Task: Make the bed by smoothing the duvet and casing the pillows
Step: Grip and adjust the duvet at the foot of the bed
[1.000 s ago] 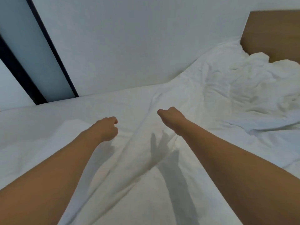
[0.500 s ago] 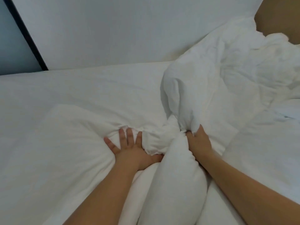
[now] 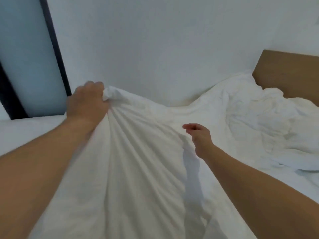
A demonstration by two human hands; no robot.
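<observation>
Half a second back both hands were down in the bunched bedding at the middle of the bed; now the left hand [image 3: 87, 102] is up and out to the left, hauling a fistful of duvet [image 3: 138, 161] with it, and the right hand [image 3: 200, 137] has come off the fabric.

That white duvet is lifted into a peak at the left hand and fans down toward the camera in long, taut folds, filling the centre and lower part of the view. Further right it sags along the wall and piles into a crumpled heap near the head of the bed. The left fingers are curled tight round a bunched corner of it, with a knot of cloth poking out past the knuckles.

The right hand hovers just above the duvet's right slope, fingers loosely bent and pointing left, holding nothing; its shadow falls on the cloth below the wrist.

Under the duvet, the white sheet [image 3: 25, 128] shows flat at the far left. A brown wooden headboard [image 3: 290, 75] stands at the upper right behind the heap. Behind it all runs a plain white wall [image 3: 164, 40], and at the upper left a pale blue panel [image 3: 25, 57] with a dark frame leans across the corner.
</observation>
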